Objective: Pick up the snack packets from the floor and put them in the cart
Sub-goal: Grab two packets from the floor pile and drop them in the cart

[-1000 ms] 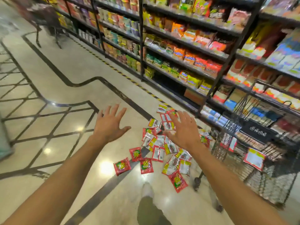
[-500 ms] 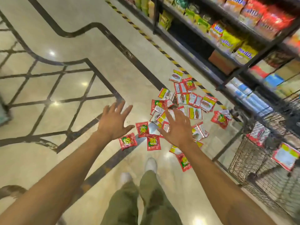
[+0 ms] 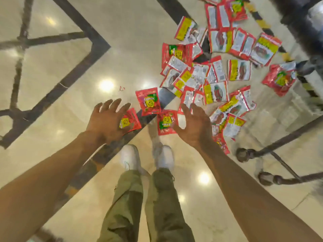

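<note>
Glossy cream marble floor [image 3: 52,140] with dark inlaid bands [image 3: 82,67] reflecting ceiling lights.

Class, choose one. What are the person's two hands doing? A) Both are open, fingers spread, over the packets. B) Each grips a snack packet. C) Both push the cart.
A: the left hand and right hand show spread fingers holding nothing, over the red foil snack packets on the glossy cream floor.

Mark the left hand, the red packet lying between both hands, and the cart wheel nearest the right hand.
left hand [image 3: 104,121]: head view, back of the hand.
red packet [image 3: 167,122]: head view, its printed centre.
cart wheel [image 3: 242,154]: head view, side of the wheel.
</note>
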Tool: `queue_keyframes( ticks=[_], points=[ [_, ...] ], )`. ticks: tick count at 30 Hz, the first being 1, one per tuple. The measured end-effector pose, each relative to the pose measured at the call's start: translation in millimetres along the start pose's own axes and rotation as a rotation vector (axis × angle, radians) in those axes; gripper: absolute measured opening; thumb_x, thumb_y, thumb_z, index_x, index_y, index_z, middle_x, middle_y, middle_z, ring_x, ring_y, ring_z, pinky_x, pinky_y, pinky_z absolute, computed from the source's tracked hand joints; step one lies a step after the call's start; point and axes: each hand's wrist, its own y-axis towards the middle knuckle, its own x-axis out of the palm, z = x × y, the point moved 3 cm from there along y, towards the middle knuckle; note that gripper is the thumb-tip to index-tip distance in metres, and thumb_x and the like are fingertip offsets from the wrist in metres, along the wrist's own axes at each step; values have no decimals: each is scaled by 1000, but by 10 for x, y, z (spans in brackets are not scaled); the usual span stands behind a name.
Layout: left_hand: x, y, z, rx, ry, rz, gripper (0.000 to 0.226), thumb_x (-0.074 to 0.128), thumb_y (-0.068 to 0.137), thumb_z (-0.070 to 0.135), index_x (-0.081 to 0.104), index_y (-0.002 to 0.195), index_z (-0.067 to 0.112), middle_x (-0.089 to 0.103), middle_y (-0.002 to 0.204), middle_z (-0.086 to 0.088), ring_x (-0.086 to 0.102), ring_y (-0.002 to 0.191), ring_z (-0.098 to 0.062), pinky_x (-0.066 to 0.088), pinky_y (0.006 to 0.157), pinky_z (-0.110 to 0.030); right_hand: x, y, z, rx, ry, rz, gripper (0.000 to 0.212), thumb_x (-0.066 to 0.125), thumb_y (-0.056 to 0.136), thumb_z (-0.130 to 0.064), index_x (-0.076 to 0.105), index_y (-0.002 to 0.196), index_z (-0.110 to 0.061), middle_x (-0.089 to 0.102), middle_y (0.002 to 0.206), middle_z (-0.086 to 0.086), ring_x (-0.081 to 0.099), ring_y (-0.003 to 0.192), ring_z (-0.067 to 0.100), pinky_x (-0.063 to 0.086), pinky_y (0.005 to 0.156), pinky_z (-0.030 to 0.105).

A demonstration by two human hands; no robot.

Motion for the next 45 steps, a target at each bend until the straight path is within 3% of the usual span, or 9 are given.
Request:
queue_keyframes(
  ticks=[5, 10, 19, 24, 27, 31, 35, 40, 45],
  points=[
    [1555, 883, -280, -20, -21, -97, 89, 60, 84, 70, 30, 159, 33, 35, 166, -7, 33, 151, -36, 27, 121, -54, 1596, 506, 287, 78, 47, -93, 93, 48, 80, -77, 49, 151, -18, 53, 147, 23, 53, 133, 44, 54, 96, 56],
    [2749, 1538, -465, -192, -181, -169, 98, 76, 76, 68, 32, 155, 29, 43, 155, -12, 44, 140, -38, 35, 112, -55, 2890, 989, 512, 206, 94, -264, 100, 71, 88, -59, 20, 163, -17, 32, 160, 17, 44, 137, 42, 49, 97, 56],
    [3513, 1747, -689, -422, -362, 64, 99, 92, 65, 50, 38, 144, 25, 50, 140, -16, 46, 131, -41, 34, 108, -56, 3738, 1266, 645, 649, 449, -51, 116, 91, 72, -44, 20, 160, -18, 47, 146, 16, 45, 134, 40, 44, 109, 55],
    [3501, 1677, -758, -546, -613, -115, 58, 94, 67, 39, 71, 114, 16, 74, 102, -11, 72, 95, -33, 58, 85, -48, 3785, 1184, 685, 793, 701, -83, 72, 91, 70, -25, 52, 130, -12, 71, 116, 9, 68, 108, 31, 55, 94, 40],
    [3479, 1587, -754, -579, -765, -169, 43, 92, 76, 26, 76, 116, 17, 78, 106, -9, 73, 98, -29, 57, 97, -45, 3780, 1110, 691, 864, 873, -203, 39, 92, 69, -20, 66, 99, -19, 74, 102, 7, 73, 97, 30, 61, 89, 48],
    [3265, 1394, -791, -614, -994, -157, 42, 89, 82, 22, 73, 120, 21, 76, 112, 0, 73, 100, -25, 56, 100, -44, 3528, 962, 641, 837, 1010, -226, 33, 87, 74, -11, 61, 84, -29, 74, 94, 3, 75, 93, 32, 61, 89, 53],
    [2617, 967, -706, -610, -1289, -85, 37, 84, 86, 16, 73, 121, 17, 80, 107, -1, 79, 91, -20, 63, 86, -43, 2876, 593, 580, 837, 1141, -250, 32, 85, 80, -10, 64, 95, -27, 77, 101, 6, 77, 91, 29, 63, 86, 53],
    [1157, 344, -493, -547, -1453, -168, 42, 74, 89, 0, 67, 129, 14, 78, 117, -9, 76, 104, -35, 61, 86, -50, 1211, 19, 521, 866, 1311, -146, 39, 89, 79, -12, 63, 106, -23, 79, 105, 9, 78, 89, 29, 65, 72, 44],
    [-756, -366, -148, -377, -1459, -201, 55, 68, 81, -16, 63, 127, 13, 76, 120, -12, 72, 110, -40, 59, 88, -50, -919, -694, 506, 823, 1426, 51, 58, 94, 68, -8, 64, 118, -11, 80, 103, 11, 78, 91, 32, 63, 83, 56]
  ],
)
